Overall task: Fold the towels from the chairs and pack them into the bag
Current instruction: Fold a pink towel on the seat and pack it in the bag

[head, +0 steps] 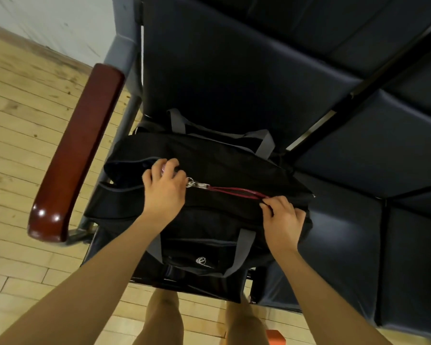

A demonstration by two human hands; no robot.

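Note:
A black duffel bag (222,165) with grey straps lies on the seat of a dark padded chair (209,70). A red zipper line (237,191) runs along the bag's top, with a metal pull (197,183) near its left end. My left hand (163,185) curls around a small pink thing at the left end of the zipper, beside the pull. My right hand (283,217) pinches the bag's fabric at the right end of the zipper. No towel shows in view.
A glossy red-brown wooden armrest (77,155) stands left of the bag. More dark seats (383,145) extend to the right. Light wood flooring (23,120) lies on the left and below. My legs stand at the seat's front edge, with an orange object (275,337) by them.

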